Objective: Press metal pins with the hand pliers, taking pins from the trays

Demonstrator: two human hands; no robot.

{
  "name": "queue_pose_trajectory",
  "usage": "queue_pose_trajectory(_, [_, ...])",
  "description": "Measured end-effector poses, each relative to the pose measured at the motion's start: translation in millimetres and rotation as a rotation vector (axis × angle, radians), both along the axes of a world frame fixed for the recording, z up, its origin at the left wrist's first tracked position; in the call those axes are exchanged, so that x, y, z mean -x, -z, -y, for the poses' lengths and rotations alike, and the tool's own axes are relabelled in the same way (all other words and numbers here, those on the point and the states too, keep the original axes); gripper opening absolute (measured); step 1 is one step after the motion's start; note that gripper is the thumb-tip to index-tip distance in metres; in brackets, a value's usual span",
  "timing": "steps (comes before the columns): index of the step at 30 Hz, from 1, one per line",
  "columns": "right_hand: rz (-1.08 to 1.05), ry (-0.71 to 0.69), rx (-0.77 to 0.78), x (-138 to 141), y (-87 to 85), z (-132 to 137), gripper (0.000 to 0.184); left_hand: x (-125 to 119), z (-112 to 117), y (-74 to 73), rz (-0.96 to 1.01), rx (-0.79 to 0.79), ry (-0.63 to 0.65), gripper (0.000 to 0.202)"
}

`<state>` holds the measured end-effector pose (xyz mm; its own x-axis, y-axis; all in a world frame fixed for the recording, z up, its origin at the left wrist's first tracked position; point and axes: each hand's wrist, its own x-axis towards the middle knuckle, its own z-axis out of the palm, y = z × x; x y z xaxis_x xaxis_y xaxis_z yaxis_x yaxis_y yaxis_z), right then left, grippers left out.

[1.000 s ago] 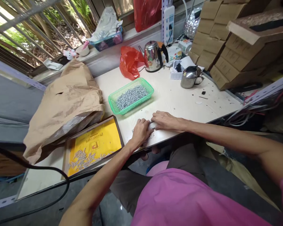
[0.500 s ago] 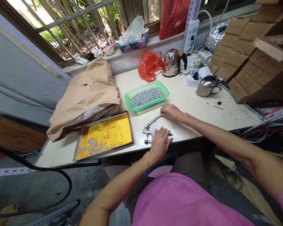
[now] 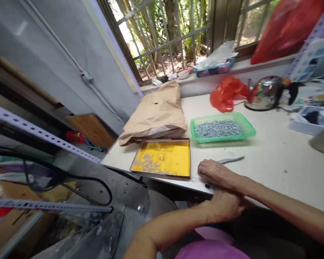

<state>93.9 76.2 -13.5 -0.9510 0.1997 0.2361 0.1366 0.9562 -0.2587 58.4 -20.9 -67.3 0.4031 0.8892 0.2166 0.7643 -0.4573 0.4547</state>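
Note:
On the table's front edge lie metal hand pliers [image 3: 230, 160], mostly covered by my hands. One grey handle sticks out to the right and a black tip shows at the left. My right hand [image 3: 217, 174] is over the pliers' head, fingers curled down and together; whatever they pinch is hidden. Beneath my right wrist, my left hand [image 3: 226, 205] is closed around the lower part of the pliers, its fingers partly covered. A shallow tray with a yellow bottom [image 3: 175, 158] is left of my right hand, with small metal pins [image 3: 148, 163] scattered in it.
A green plastic basket [image 3: 250, 131] full of small metal pins stands behind my hands. A large brown paper bag [image 3: 159, 111] lies behind the tray. A red plastic bag [image 3: 226, 93] and a steel kettle [image 3: 264, 93] are at the back right. A small ring [image 3: 194, 179] lies by the tray.
My view has swung left. My right hand has moved from the end of the upper handle to the pliers' head, crossing over my left hand.

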Motion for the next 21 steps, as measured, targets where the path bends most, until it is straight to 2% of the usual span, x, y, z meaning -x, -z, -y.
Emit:
queue_pose_trajectory(2, [-0.22, 0.067, 0.059, 0.2, -15.1, -11.1, 0.016, 22.6, 4.3, -14.5, -0.037, -0.087, 0.003, 0.039])
queue_pose_trajectory(4, [-0.433, 0.168, 0.057, -4.3, -38.0, -33.4, 0.015, 63.3, 8.8, -33.9, -0.109, -0.156, -0.111, 0.029])
queue_pose_trajectory(7, [-0.532, 0.355, -0.054, -16.2, -65.4, -84.1, 0.017, 149.4, 12.1, -62.6, -0.243, -0.096, -0.569, 0.026])
queue_pose_trajectory(9, [-0.478, 0.442, -0.133, -24.2, -68.9, -115.0, 0.023, 207.2, 12.4, -75.5, -0.372, -0.017, -0.853, 0.027])
queue_pose_trajectory(11, [-0.411, 0.481, -0.157, -30.1, -62.0, -129.4, 0.03, 252.0, 12.7, -81.3, -0.487, 0.077, -1.003, 0.027])
queue_pose_trajectory(14, [-0.295, 0.453, -0.093, -37.0, -45.3, -110.7, 0.036, 287.0, 14.2, -78.6, -0.545, 0.184, -1.041, 0.029])
queue_pose_trajectory(18, [-0.13, 0.394, 0.1, -56.3, -28.1, -44.4, 0.033, 298.2, 15.0, -72.3, -0.547, 0.207, -0.945, 0.028])
queue_pose_trajectory(21, [-0.014, 0.417, 0.182, -78.9, -15.7, -4.9, 0.03, 300.8, 11.4, -76.8, -0.531, 0.189, -0.927, 0.024])
